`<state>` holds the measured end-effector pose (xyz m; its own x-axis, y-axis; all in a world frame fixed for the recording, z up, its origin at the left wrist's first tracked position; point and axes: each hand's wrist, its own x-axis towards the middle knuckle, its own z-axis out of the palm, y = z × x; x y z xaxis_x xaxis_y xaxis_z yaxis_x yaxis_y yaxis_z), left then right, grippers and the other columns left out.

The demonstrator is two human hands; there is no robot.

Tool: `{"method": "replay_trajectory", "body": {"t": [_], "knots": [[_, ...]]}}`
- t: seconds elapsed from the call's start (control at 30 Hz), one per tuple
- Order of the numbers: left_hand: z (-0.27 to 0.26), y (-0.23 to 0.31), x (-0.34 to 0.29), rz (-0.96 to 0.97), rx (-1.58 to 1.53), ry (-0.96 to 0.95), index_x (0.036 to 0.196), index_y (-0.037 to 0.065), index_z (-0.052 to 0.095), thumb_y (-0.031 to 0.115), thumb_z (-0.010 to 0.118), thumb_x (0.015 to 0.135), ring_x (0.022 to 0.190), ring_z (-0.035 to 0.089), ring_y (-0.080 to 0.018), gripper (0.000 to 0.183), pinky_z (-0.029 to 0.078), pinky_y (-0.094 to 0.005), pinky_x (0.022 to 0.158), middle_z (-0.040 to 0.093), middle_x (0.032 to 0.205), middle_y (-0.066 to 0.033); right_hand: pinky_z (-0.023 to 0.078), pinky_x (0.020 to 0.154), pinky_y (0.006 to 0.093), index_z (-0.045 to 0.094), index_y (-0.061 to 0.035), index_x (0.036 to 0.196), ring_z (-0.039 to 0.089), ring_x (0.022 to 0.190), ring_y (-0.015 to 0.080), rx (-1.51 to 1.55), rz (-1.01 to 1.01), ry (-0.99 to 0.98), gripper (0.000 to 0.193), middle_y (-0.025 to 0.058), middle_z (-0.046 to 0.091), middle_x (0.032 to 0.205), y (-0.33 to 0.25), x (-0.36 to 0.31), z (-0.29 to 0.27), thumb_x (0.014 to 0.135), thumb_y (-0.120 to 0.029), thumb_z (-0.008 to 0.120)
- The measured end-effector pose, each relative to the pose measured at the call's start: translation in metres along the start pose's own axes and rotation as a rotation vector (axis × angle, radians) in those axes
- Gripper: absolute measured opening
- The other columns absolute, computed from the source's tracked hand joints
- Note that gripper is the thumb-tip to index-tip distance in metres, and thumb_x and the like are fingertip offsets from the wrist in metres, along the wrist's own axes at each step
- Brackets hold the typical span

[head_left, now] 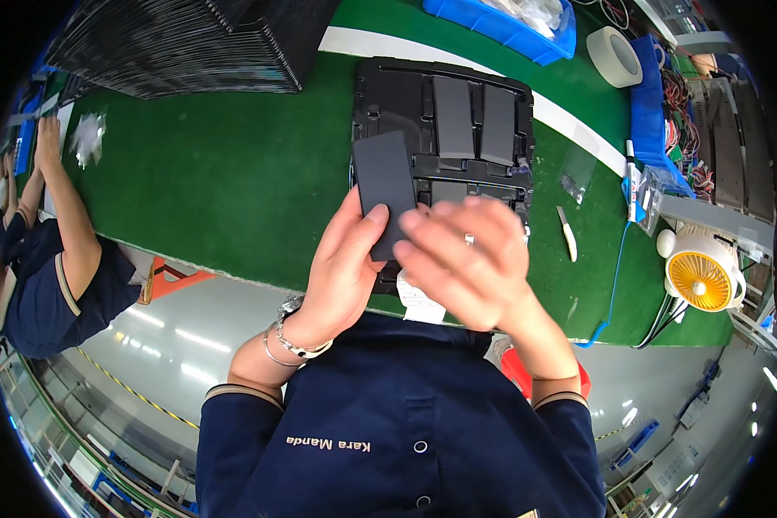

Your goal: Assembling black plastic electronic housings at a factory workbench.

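A flat, dark grey rectangular block (pixel 387 177) is gripped along its lower left side by my left hand (pixel 341 250), the thumb lying on its face. My right hand (pixel 470 259) is smeared by motion at the block's lower right edge; whether it touches the block I cannot tell. A small white bit shows at its fingers. Beneath and beyond my hands lies a black moulded tray (pixel 393 99) with compartments. Two similar dark blocks, one on the left (pixel 453 116) and one on the right (pixel 497 125), sit in its far part. White paper (pixel 419 302) lies at the table edge below my hands.
A tall stack of black trays (pixel 181 52) stands far left on the green table (pixel 224 164). To the right are a white-handled knife (pixel 568 235), a pen-like tool with a blue cord (pixel 633 186), a fan (pixel 701 274), a tape roll (pixel 614 57) and blue bins (pixel 527 30). A co-worker (pixel 56 250) is at left.
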<state>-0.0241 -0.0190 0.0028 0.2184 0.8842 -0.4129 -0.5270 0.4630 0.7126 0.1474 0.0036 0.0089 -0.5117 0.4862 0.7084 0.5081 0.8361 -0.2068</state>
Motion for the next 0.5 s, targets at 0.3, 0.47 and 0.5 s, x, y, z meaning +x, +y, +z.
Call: {"method": "replay_trajectory", "body": {"t": [0.3,0.47,0.5], "knots": [[-0.005,-0.007,0.003,0.163,0.227,-0.202,0.139,0.006,0.020,0.006,0.051,0.100,0.081,0.068,-0.0179,0.050,0.058,-0.0309,0.074,0.061,0.104,-0.0127,0.050,0.080,0.0270,0.057,0.0034,0.101,0.060,0.087,0.0114,1.022,1.065,0.041,0.009,0.0068,0.052,0.101,-0.015,-0.010,-0.002,0.097,-0.004,0.058],[0.000,-0.004,-0.001,0.099,0.178,-0.154,0.140,0.005,0.018,-0.005,0.055,0.094,0.081,0.068,-0.0158,0.060,0.060,-0.0310,0.072,0.058,0.106,-0.0118,0.048,0.069,0.0261,0.056,0.0027,0.096,0.060,0.070,0.0096,1.095,1.101,0.013,0.006,0.0057,0.052,0.092,-0.017,-0.009,-0.002,0.097,-0.003,0.057],[0.000,-0.004,-0.001,0.094,0.194,-0.157,0.140,0.004,0.018,-0.005,0.055,0.094,0.081,0.068,-0.0157,0.060,0.060,-0.0313,0.072,0.057,0.106,-0.0117,0.047,0.067,0.0259,0.056,0.0026,0.095,0.059,0.068,0.0094,1.097,1.103,0.013,0.006,0.0055,0.052,0.091,-0.018,-0.009,-0.002,0.097,-0.003,0.057]]}}
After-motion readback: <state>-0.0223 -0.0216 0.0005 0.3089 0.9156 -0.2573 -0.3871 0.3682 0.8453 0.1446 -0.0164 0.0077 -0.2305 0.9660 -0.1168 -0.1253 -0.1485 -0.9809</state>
